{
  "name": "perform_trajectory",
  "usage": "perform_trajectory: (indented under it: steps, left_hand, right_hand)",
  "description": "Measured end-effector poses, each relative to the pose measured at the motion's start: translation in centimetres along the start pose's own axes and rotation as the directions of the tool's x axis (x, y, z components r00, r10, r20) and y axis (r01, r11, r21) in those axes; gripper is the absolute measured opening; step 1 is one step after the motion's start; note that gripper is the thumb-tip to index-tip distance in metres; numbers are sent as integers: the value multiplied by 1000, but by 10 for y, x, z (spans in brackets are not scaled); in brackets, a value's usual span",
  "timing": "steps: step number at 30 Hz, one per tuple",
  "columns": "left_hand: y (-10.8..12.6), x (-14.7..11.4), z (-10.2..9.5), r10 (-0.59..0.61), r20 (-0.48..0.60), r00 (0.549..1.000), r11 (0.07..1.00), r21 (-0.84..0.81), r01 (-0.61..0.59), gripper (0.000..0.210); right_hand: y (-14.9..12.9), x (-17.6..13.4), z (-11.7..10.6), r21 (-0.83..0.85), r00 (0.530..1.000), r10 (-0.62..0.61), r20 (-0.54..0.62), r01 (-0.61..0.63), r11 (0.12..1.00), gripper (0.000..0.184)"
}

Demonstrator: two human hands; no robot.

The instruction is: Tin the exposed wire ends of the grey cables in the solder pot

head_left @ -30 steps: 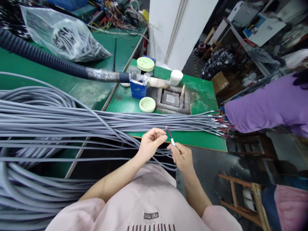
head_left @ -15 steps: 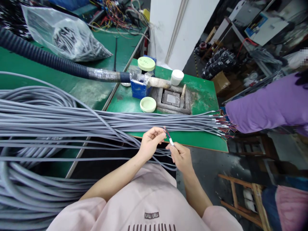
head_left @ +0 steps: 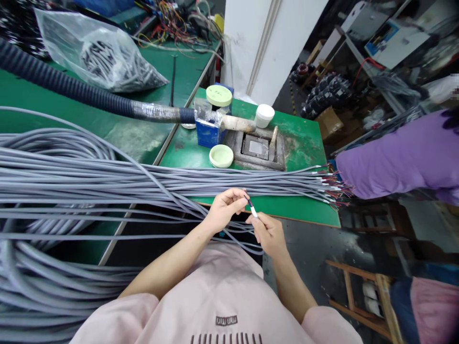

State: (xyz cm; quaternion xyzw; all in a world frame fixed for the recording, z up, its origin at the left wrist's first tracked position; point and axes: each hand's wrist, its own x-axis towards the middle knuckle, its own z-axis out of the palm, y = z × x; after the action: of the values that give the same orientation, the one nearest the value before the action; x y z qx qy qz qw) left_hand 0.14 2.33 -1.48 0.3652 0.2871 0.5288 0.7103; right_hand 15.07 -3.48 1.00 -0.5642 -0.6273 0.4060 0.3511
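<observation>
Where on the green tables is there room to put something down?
Right of the square grey frame, the green table is bare but stained, beyond the grey cables. Another bare patch lies left, between the black hose and the cables. It's crowded around the blue box and under the cables.

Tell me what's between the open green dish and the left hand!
In the head view, a bundle of grey cables lies between the dish and the left hand.
</observation>
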Motion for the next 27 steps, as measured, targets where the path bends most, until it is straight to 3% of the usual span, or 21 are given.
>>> perform_trajectory:
  steps: [8, 13, 16, 21, 27]
  left_hand:
    - [-5, -9, 14, -101, -132, 986, 978, -195, 74, 28]
    - [1, -19, 18, 146, -151, 978, 986, 104, -131, 20]
    - [8, -18, 20, 198, -172, 965, 965, 209, -160, 17]
    - [7, -12, 19, 111, -267, 957, 985, 157, -71, 19]
    - [5, -10, 12, -28, -236, 971, 998, 44, 39, 19]
  right_hand:
    - [3, 0, 2, 19, 998, 5, -55, -4, 1000, 30]
    - [-1, 2, 5, -88, 998, -42, -55, 37, 995, 30]
    - [-5, 2, 6, -150, 996, -69, -52, 60, 987, 30]
    - [-6, 3, 7, -214, 993, -101, -62, 85, 973, 28]
    - [-6, 4, 7, -299, 987, -150, -58, 126, 946, 27]
